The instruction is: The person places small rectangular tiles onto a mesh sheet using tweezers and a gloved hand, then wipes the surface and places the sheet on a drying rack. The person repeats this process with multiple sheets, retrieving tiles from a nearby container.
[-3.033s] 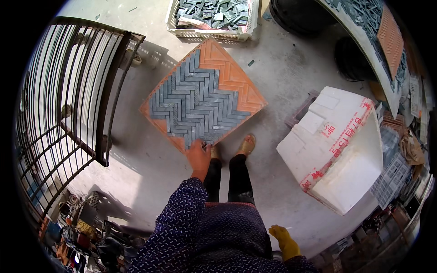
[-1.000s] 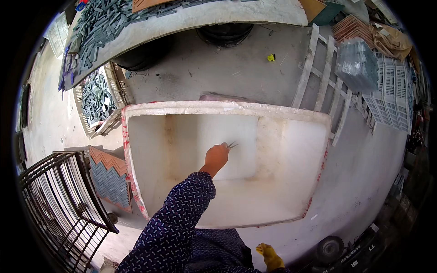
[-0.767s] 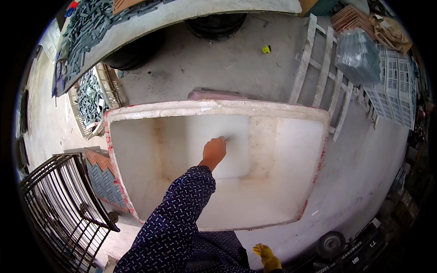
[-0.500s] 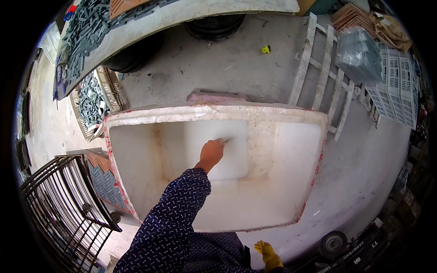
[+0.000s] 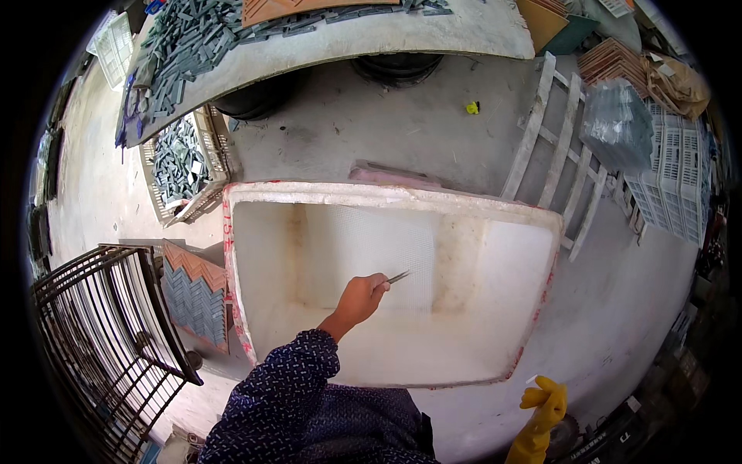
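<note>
My left hand [image 5: 360,299] is bare and closed around a slim, pointed metal tool like tweezers [image 5: 399,276]. Its tip points right, over a white mesh sheet [image 5: 371,240] inside a large white foam box [image 5: 390,195] with red marks on its sides. Whether the tip touches the sheet I cannot tell. My right hand [image 5: 545,406], in a yellow rubber glove, is outside the box at the lower right. Its fingers are loosely bent and apart, with nothing visible in them.
Beyond the box, a tabletop [image 5: 371,35] bears many loose grey tile strips. A crate [image 5: 182,166] of similar strips stands below its left end. At left are a metal rack [image 5: 116,340] and a herringbone tile panel [image 5: 197,290]. A wooden pallet [image 5: 553,143] and white crates [image 5: 668,182] stand right.
My left hand and tool have moved nearer to me within the box. The gloved right hand has risen further into view. The whole view has shifted, and the sheet's mesh shows more clearly.
</note>
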Tool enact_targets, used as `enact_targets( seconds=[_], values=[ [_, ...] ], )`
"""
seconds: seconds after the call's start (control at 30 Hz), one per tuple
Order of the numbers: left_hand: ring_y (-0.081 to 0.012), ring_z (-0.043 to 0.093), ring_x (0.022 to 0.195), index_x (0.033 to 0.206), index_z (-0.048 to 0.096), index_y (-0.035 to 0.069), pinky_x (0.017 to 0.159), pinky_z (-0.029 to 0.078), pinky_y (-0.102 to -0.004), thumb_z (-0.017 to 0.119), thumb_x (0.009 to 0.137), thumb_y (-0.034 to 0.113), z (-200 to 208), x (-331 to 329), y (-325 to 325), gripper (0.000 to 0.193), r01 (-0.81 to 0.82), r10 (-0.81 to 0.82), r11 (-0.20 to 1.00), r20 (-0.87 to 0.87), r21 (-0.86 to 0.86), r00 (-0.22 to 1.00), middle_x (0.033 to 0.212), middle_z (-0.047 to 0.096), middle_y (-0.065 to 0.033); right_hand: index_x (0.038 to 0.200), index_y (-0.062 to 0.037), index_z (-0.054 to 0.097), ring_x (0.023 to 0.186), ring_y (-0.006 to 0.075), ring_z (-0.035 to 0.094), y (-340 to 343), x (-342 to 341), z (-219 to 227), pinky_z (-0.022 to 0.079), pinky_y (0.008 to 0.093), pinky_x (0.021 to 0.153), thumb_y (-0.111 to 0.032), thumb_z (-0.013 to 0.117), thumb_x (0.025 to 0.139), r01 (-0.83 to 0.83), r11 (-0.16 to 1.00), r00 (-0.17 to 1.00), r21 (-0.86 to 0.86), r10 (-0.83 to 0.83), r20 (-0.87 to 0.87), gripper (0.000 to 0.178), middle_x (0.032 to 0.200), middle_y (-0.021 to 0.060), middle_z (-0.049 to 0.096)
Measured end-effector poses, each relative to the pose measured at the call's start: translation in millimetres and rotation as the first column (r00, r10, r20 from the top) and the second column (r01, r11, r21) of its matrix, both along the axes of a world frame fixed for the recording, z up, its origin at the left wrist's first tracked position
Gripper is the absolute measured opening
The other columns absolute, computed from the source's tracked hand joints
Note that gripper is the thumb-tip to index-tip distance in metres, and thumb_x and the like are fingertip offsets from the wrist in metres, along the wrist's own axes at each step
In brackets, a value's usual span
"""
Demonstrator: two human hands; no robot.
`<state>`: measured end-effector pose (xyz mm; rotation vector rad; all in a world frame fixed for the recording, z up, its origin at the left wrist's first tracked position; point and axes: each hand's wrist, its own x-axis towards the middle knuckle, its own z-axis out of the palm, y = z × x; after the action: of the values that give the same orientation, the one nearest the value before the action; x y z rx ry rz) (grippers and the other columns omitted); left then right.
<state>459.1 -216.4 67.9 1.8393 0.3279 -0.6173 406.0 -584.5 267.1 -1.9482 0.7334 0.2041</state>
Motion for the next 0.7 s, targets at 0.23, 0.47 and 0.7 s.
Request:
enact_targets(
  seconds=[0.23,0.47,0.7],
  values=[
    [-0.0323,0.055,0.060,0.086,0.060,0.004,0.057,0.044,-0.0387,0.053,0.085,0.017,39.6,-11.3,17.4,0.015,0.056,-0.052,0.998,0.156,-0.025,0.986,0.066,0.057,-0.0152,0.131,0.0036,0.033,0.122,0.0288,0.039,148.9,83.0,-77.4,0.032,0.0357,0.100,-0.026,0.077,0.065,-0.781,0.624,0.620,0.024,0.779,-0.091,0.085,0.132,0.0195,0.039],
    [-0.0346,0.058,0.068,0.081,0.058,0.003,0.061,0.046,-0.0436,0.049,0.086,0.019,54.7,-33.2,30.4,0.018,0.129,-0.145,0.960,0.045,0.250,0.988,0.070,0.059,-0.0165,0.130,-0.0017,0.039,0.122,0.0254,0.040,208.7,71.9,-162.0,0.031,0.0325,0.100,-0.007,0.058,0.076,-0.740,0.624,0.614,0.250,0.779,-0.128,0.057,0.130,0.0153,0.043],
    [-0.0319,0.058,0.066,0.085,0.056,0.001,0.059,0.045,-0.0420,0.046,0.086,0.016,67.7,-145.3,29.0,0.018,-0.038,0.029,0.988,0.058,0.147,0.998,0.071,0.058,-0.0174,0.120,-0.0059,0.051,0.113,0.0210,0.048,252.7,34.9,-148.1,0.036,0.0281,0.094,0.002,0.050,0.077,-0.802,0.596,0.595,-0.032,0.803,0.041,0.044,0.117,0.0101,0.055]
  ],
)
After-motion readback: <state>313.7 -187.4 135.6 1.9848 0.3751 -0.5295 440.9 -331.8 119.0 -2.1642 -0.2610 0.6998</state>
